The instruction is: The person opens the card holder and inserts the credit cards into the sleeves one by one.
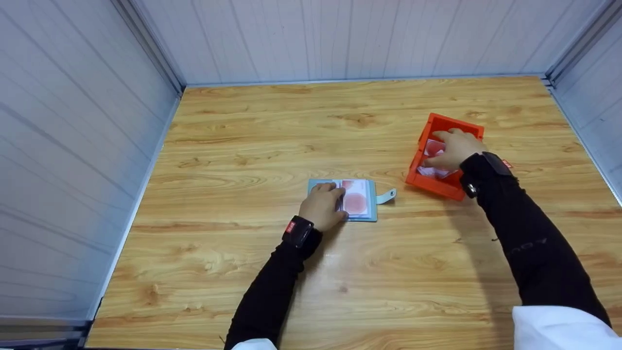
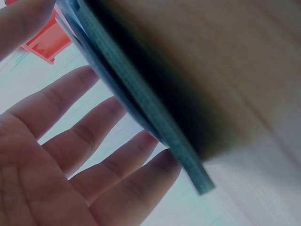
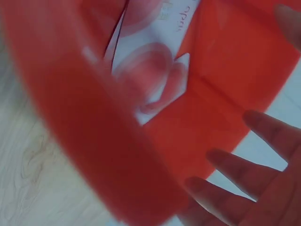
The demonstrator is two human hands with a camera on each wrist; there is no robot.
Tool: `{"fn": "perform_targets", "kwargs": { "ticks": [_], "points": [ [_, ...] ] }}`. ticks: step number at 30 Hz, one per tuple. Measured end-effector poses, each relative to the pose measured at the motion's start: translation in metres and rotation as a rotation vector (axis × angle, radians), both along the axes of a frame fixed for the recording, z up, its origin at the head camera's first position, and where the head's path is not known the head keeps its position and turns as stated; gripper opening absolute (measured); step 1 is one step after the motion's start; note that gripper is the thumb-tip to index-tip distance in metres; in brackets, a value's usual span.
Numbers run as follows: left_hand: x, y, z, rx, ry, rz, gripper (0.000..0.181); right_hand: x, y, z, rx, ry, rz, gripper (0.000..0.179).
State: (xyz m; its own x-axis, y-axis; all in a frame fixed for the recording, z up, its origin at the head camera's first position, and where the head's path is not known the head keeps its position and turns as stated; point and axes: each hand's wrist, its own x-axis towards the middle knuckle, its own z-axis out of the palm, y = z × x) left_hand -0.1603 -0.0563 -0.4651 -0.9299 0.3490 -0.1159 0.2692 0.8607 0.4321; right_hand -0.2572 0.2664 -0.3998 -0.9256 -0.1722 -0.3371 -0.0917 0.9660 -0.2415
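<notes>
A light blue card album (image 1: 372, 206) lies spread on the table with red-and-white cards (image 1: 355, 201) showing in its right-hand page. My left hand (image 1: 322, 206) rests over its left side, fingertips on the pages; in the left wrist view, the fingers (image 2: 80, 134) stretch out to the album's edge (image 2: 146, 108). Farther right, my right hand (image 1: 459, 149) reaches over an orange plastic bin (image 1: 434, 186), its fingers spread. Several loose cards (image 1: 434, 147) lie in the bin below it. From the right wrist, the cards (image 3: 141, 70) appear apart from the fingertips.
A pale strap with a snap button (image 1: 387, 196) sticks out from the album's right edge toward the bin. The wood-grain table (image 1: 252, 131) is bordered by pale panels (image 1: 325, 39) at the back and both sides.
</notes>
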Motion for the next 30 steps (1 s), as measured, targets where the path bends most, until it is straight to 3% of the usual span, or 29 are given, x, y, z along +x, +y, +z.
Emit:
{"fn": "perform_targets", "kwargs": {
  "ticks": [6,11,20,25,30],
  "points": [
    [0.000,0.001,0.000,-0.010,-0.010,0.000,0.059,-0.007,-0.009,-0.002,0.036,-0.120,-0.036,0.098],
    [0.000,0.001,0.000,-0.017,-0.008,-0.003,0.059,-0.014,-0.011,-0.003,0.055,-0.171,-0.029,0.096],
    [0.000,0.001,-0.001,-0.023,-0.007,0.002,0.061,-0.017,-0.006,-0.023,0.123,-0.099,0.029,0.042],
    [0.000,0.000,-0.001,-0.015,-0.007,0.005,0.061,-0.012,-0.009,-0.017,0.126,-0.074,0.022,0.036],
    [-0.001,0.000,-0.001,-0.006,-0.005,-0.009,0.061,-0.006,-0.015,-0.007,0.116,-0.121,-0.007,0.036]
  ]
}}
